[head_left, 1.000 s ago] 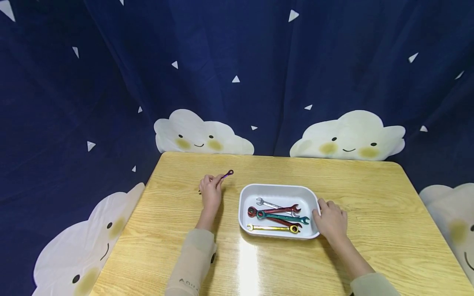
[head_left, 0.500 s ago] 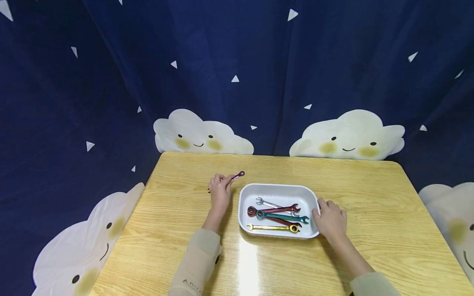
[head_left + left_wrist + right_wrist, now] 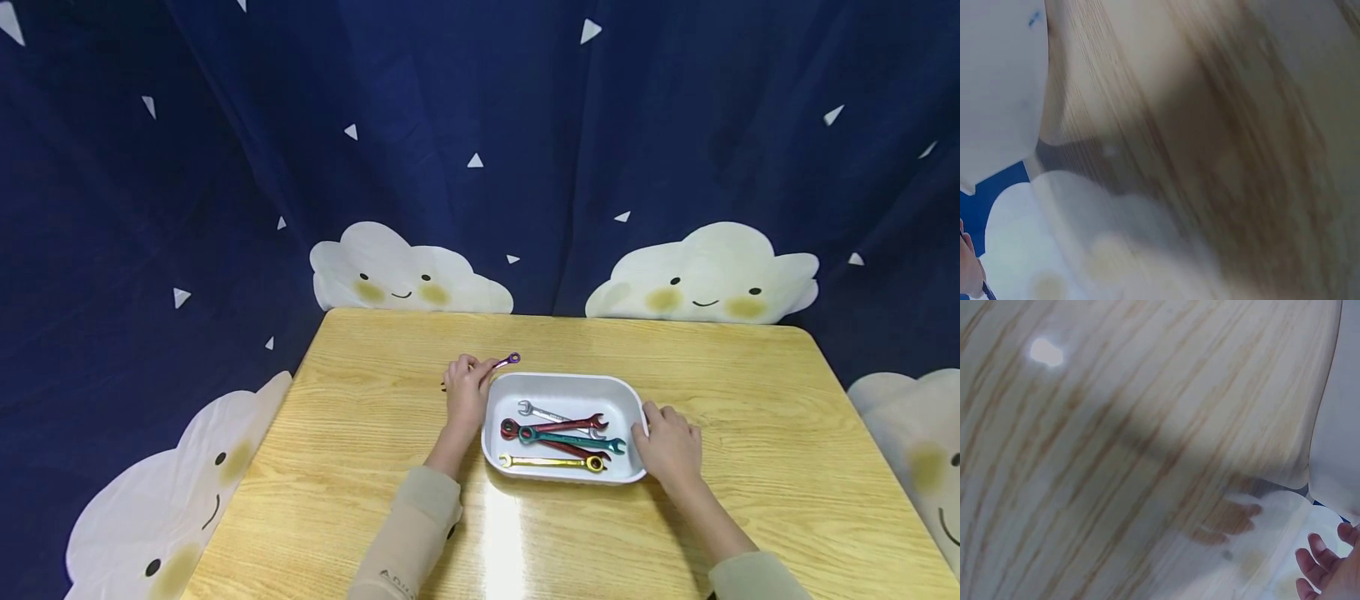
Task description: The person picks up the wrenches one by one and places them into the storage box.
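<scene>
In the head view my left hand (image 3: 467, 392) pinches a purple combination wrench (image 3: 507, 360) whose ring end sticks out to the right, beside the white plastic tray's (image 3: 491, 454) far left corner. Its dark open end peeks out left of the fingers. The left wrist view catches only part of this hand (image 3: 969, 269) at the lower left edge. At the tray's right end my right hand (image 3: 670, 446) holds the rim, thumb over the edge. Inside lie a silver wrench (image 3: 546, 413), a green wrench (image 3: 573, 439), a yellow wrench (image 3: 551, 462) and two red ones, partly overlapping.
The tray stands on a wood-grain table (image 3: 757, 400) with rounded far corners. Behind and beside the table hangs a dark blue curtain (image 3: 420, 100) with white clouds and triangles. Light glares on the tabletop in front of the tray.
My left hand has moved to the right with the purple wrench, from apart to beside the tray's far left corner. My right hand and the tray have stayed put.
</scene>
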Tool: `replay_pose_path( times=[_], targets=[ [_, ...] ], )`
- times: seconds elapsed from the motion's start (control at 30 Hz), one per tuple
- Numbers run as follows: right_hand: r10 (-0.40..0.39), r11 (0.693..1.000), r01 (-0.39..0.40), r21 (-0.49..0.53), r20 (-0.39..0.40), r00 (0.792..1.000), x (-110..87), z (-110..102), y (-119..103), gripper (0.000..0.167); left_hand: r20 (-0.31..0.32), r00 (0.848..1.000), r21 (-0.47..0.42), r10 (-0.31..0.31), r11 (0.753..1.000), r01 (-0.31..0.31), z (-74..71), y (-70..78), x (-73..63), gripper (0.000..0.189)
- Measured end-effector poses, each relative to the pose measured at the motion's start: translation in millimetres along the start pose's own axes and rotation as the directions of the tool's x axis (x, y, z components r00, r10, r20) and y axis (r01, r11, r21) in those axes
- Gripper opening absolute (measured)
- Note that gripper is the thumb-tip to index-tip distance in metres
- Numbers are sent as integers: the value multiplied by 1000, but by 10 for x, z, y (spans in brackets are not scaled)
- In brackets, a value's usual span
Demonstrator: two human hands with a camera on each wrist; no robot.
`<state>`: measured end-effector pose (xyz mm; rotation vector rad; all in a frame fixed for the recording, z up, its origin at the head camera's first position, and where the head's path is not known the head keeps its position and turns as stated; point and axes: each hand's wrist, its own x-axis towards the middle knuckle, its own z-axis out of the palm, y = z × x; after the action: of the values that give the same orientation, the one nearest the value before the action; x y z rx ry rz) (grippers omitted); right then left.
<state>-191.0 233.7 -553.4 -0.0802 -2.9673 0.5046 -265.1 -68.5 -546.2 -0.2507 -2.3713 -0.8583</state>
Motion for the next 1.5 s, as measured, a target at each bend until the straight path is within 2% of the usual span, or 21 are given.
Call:
replay_pose_path(
  times=[0.5,0.97,1.23,1.5],
  targets=[
    [3,1000,-3,8,4,1000,-10,-10,-12,32,68,996,6,64,998,-64,126,216,-44,16],
    [13,1000,-13,5,15,1000,-11,-18,-19,33,173,979,39,104,993,-112,198,385,-81,19],
    [6,1000,-6,7,-9,1000,-6,6,-6,32,179,970,79,165,980,-181,283,419,-105,17],
    [7,1000,-7,10,-1,1000,0,12,3,31,260,955,119,139,977,-175,324,481,-141,17]
  ],
)
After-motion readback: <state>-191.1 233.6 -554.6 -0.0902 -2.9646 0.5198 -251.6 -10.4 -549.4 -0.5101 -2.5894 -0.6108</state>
